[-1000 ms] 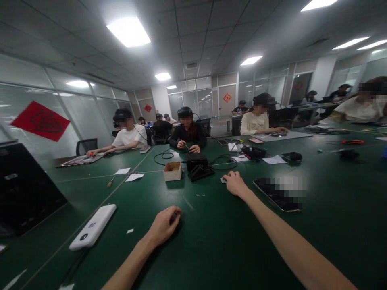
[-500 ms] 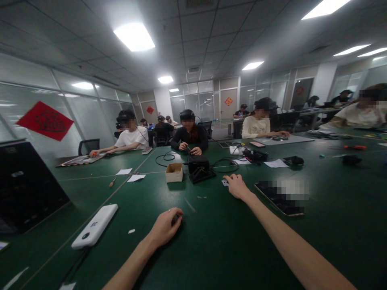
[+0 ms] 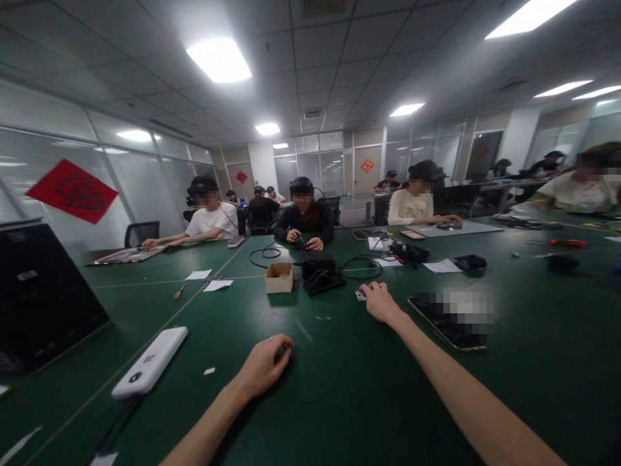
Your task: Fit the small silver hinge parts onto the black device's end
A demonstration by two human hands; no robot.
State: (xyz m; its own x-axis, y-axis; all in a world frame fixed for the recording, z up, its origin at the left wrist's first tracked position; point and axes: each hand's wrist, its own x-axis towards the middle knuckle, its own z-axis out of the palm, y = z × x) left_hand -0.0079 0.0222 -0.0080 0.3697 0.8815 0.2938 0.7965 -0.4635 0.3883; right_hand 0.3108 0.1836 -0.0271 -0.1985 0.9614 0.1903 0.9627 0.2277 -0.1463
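My right hand (image 3: 381, 301) reaches forward over the green table. Its fingers are bent down onto a small flat white piece with dark marks (image 3: 360, 295), which pokes out on the left of the fingertips. The part under the fingers is hidden. Nearer to me, my left hand (image 3: 266, 364) rests on the tabletop with its fingers curled in and nothing visible in them. To the right of my right wrist lies a dark phone-like slab (image 3: 446, 323), partly blurred out. An open cardboard box (image 3: 279, 279) stands beyond my hands, beside a black device on a stand (image 3: 319, 272).
A white power-bank-like block (image 3: 150, 362) with a cable lies at left, near a black computer case (image 3: 46, 298). A brush (image 3: 180, 292), paper slips (image 3: 218, 285) and tangled black cables (image 3: 410, 252) are scattered farther off. Several people sit around the table, one directly opposite (image 3: 305, 220).
Both hands hold almost the same places and poses. The view has shifted very slightly; the white piece stays under my right fingers.
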